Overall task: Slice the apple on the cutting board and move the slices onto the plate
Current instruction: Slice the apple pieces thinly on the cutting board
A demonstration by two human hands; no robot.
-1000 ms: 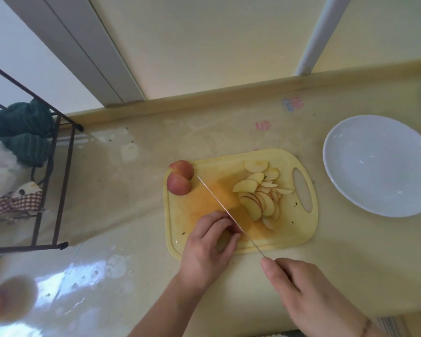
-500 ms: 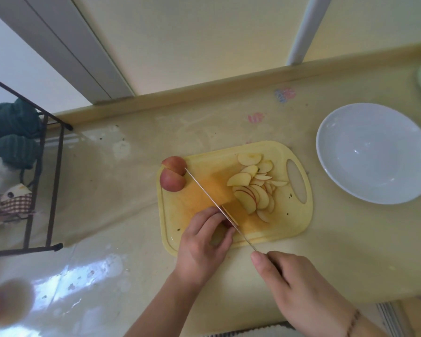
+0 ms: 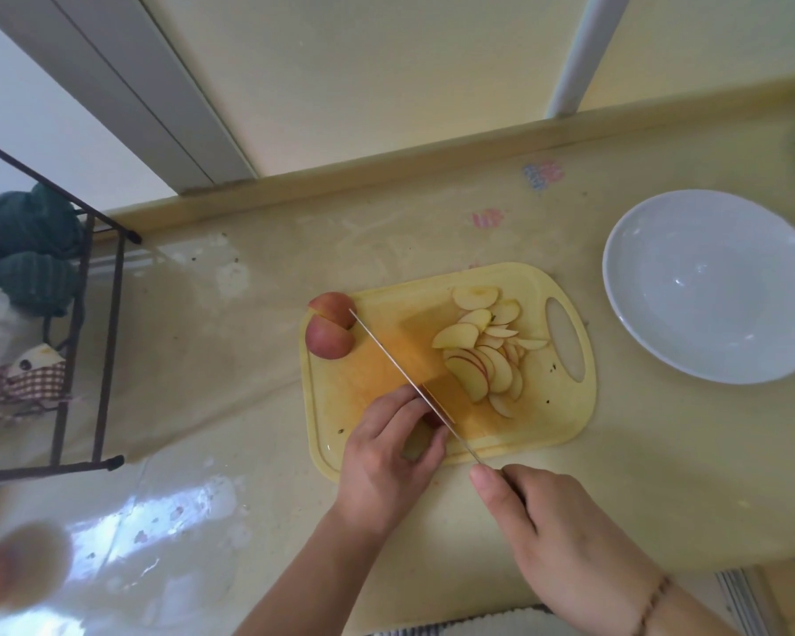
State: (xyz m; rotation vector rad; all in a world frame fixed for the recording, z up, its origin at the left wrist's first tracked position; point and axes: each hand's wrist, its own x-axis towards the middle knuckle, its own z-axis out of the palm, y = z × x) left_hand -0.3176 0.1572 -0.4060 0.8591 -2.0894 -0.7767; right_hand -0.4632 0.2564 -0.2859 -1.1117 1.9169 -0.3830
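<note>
Knife (image 3: pixel 405 383): the tip is now farther up-left than 1.0 s ago. It was clear of the two apple quarters (image 3: pixel 329 337) w/ a visible gap; it now sits right at the rear quarter's edge. Most of that travel occurs in the first 0.5 s.

Right hand (image 3: pixel 556 539): you have moved it fwd w/ the handle, approx. along the blade line. More of your wrist shows, incl. a thin bracelet (image 3: pixel 652 599).

Left hand (image 3: pixel 386 470): fingers over the apple piece (image 3: pixel 432 420) look slightly farther onto the cutting board (image 3: pixel 565 433); shift is marginal.

View: the head cam has drifted, so the plate (image 3: pixel 712 286) sits a little higher in frame.
</note>
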